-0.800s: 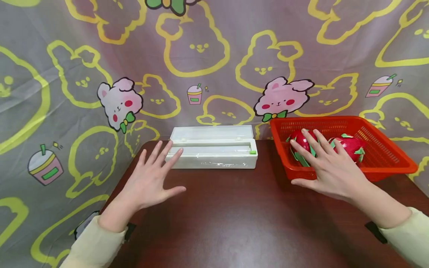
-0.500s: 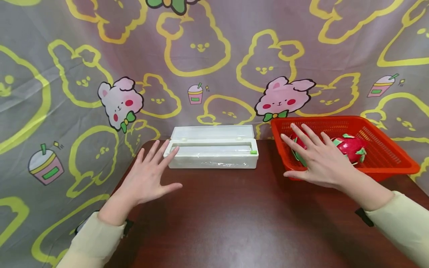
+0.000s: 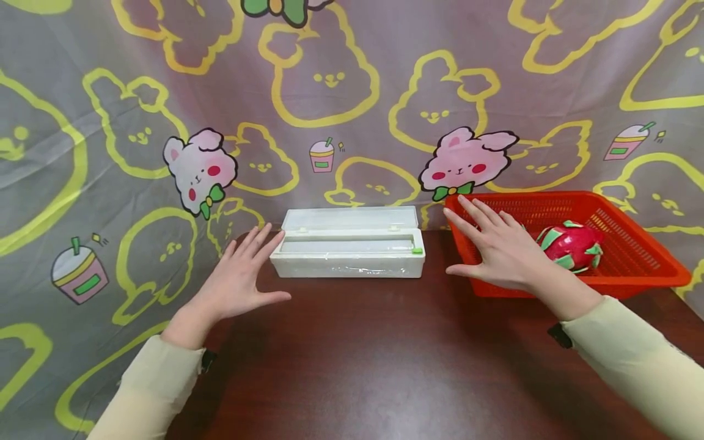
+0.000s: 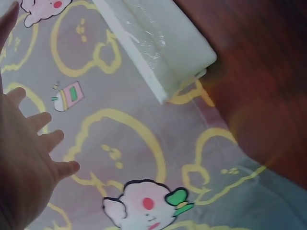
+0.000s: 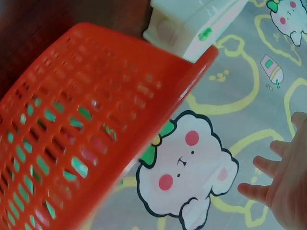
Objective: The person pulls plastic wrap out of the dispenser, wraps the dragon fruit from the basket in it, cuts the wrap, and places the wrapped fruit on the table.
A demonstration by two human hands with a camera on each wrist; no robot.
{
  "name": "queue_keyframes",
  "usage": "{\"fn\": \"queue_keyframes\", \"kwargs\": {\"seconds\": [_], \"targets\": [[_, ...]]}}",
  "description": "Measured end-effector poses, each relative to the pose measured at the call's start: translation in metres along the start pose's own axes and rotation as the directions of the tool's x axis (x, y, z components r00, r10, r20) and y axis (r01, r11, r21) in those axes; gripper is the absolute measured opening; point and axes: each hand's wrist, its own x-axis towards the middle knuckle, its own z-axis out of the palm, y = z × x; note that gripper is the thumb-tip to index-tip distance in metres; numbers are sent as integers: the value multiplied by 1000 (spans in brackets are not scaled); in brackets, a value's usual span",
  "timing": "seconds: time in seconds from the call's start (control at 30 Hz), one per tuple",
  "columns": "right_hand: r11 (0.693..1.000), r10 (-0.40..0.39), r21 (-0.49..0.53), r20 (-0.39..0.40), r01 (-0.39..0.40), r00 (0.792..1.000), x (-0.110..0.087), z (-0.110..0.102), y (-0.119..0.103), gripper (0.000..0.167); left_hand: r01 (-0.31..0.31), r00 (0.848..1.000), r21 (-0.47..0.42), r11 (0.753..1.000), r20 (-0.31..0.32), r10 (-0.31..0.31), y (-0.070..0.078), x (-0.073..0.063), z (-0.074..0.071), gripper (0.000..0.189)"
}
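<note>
My left hand (image 3: 236, 278) is held out over the table's left side, fingers straight and thumb spread, near the left end of a white cling film dispenser (image 3: 348, 265). The dispenser's lid (image 3: 352, 218) stands raised at the back, and a green slider (image 3: 417, 251) sits at its right end. My right hand (image 3: 500, 247), fingers spread, overlaps the left side of a red plastic basket (image 3: 649, 263) in the head view. Inside the basket lies a pink dragon fruit (image 3: 573, 245) with green scales; another is mostly hidden behind the right hand. Both hands hold nothing.
A dark reddish-brown table (image 3: 352, 354) spreads in front of me. Behind it and to the left hangs a grey curtain (image 3: 352, 110) with cartoon rabbits and yellow outlines. In the right wrist view the basket's slotted wall (image 5: 86, 120) stands beside the dispenser's end (image 5: 177, 28).
My right hand has moved left across the basket, uncovering more of the right dragon fruit. The left hand has shifted slightly left and up. Dispenser and basket stay in place.
</note>
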Motion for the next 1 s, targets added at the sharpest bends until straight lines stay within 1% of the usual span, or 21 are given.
{"fn": "queue_keyframes", "kwargs": {"seconds": [0.1,0.2,0.37,0.5,0.53,0.63,0.77,0.87,0.93,1.0], "targets": [[999,-8,42,-17,9,1000,5,6,-3,105,26,1000,-77,997,8,-25,-5,0,4,115],[996,-6,91,-20,7,1000,10,13,-7,103,46,999,-160,986,5,-46,-11,0,9,115],[981,42,192,6,-42,999,16,23,-14,101,70,997,-278,958,-15,-77,-18,1,18,114],[969,69,239,11,-69,998,23,31,-19,101,99,993,-356,929,-29,-116,-22,4,25,113],[967,71,244,12,-72,997,24,33,-21,102,109,991,-370,922,-27,-128,-23,5,26,113],[962,68,265,14,-70,998,29,40,-25,103,107,991,-404,909,-35,-132,-26,8,31,111],[947,64,315,27,-69,998,35,51,-31,104,79,994,-427,901,-38,-106,-31,13,38,108],[930,62,360,36,-71,997,38,60,-37,103,75,995,-440,895,-31,-98,-35,15,44,106],[925,53,375,27,-60,998,40,67,-40,101,85,994,-444,892,-27,-108,-37,17,49,104],[926,33,377,-1,-30,999,41,75,-43,96,94,993,-447,889,-26,-118,-39,19,53,100]]}}
